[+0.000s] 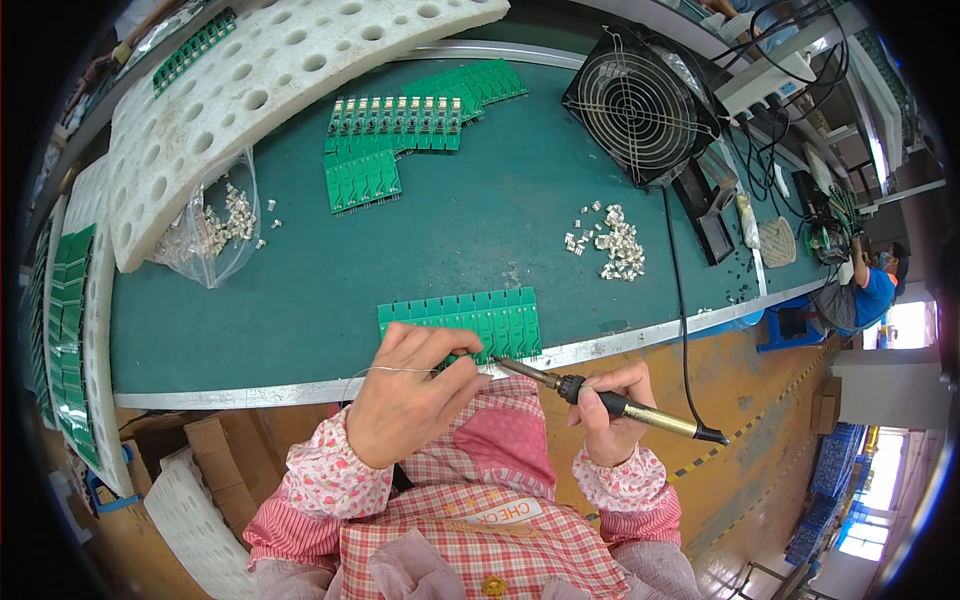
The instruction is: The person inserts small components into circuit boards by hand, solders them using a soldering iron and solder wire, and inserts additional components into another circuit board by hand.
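Two hands (415,402) near bench edge (240,396)

Red-and-white checked apron (440,540) at bottom middle, plus a pink panel (508,440), printed pale-pink cuffs (335,470) and pink striped sleeves (290,525), kinda matchy.

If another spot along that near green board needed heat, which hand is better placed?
Probably the right hand: its grip holds the soldering iron, tip at the near edge of the green board. The left hand is at the board too, but holds thin wire.
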`<action>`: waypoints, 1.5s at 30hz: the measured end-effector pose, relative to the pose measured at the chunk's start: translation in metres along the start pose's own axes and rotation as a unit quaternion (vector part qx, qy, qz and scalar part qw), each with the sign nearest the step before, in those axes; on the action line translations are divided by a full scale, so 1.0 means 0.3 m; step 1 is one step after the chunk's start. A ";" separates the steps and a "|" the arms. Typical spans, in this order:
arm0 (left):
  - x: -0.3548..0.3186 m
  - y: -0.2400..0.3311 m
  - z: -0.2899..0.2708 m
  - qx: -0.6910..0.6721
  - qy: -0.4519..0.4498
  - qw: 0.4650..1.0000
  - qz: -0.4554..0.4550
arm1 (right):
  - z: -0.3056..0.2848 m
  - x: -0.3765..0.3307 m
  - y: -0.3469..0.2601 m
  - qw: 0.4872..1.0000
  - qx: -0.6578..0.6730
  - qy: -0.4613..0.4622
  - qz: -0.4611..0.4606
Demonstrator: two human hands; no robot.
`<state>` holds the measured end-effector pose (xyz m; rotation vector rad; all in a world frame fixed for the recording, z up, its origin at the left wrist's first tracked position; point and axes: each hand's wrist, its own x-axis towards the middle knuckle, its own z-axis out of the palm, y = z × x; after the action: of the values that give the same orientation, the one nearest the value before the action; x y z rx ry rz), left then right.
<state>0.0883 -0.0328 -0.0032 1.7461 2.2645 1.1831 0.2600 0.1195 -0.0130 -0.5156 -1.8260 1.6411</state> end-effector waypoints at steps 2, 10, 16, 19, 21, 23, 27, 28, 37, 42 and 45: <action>0.000 0.000 -0.001 -0.001 -0.002 1.000 0.004 | 0.000 -0.002 -0.001 1.000 -0.001 0.002 -0.001; 0.000 -0.002 -0.003 0.000 -0.004 1.000 0.005 | 0.001 -0.003 -0.004 1.000 -0.011 0.003 -0.002; 0.005 -0.004 -0.007 0.009 -0.008 1.000 0.011 | 0.001 -0.008 0.000 1.000 -0.023 0.009 -0.003; 0.004 -0.004 -0.011 0.006 -0.011 1.000 0.010 | -0.001 -0.008 -0.003 0.999 -0.032 0.002 -0.003; 0.004 -0.006 -0.011 0.003 -0.010 1.000 0.010 | 0.012 -0.003 -0.017 1.000 -0.017 0.013 0.014; 0.004 -0.007 -0.010 -0.001 -0.008 1.000 0.011 | 0.017 0.007 -0.028 0.999 -0.002 0.023 0.031; 0.004 -0.007 -0.005 -0.003 0.000 1.000 0.001 | 0.012 0.023 -0.028 0.993 0.045 0.030 0.101; 0.003 -0.007 -0.004 -0.002 0.005 1.000 -0.005 | 0.010 0.025 -0.026 0.993 0.054 0.027 0.104; 0.008 -0.008 -0.014 0.001 -0.016 1.000 0.010 | 0.008 0.016 -0.021 0.995 0.053 0.023 0.086; 0.011 -0.003 -0.007 0.009 -0.008 1.000 0.009 | 0.008 0.009 -0.013 0.996 0.051 0.022 0.067; 0.011 -0.003 -0.003 0.012 -0.006 1.000 0.007 | 0.008 0.006 -0.015 0.996 0.051 0.023 0.069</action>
<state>0.0860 -0.0306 -0.0017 1.7751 2.2740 1.1483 0.2576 0.1182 -0.0084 -0.6408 -1.6953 1.7883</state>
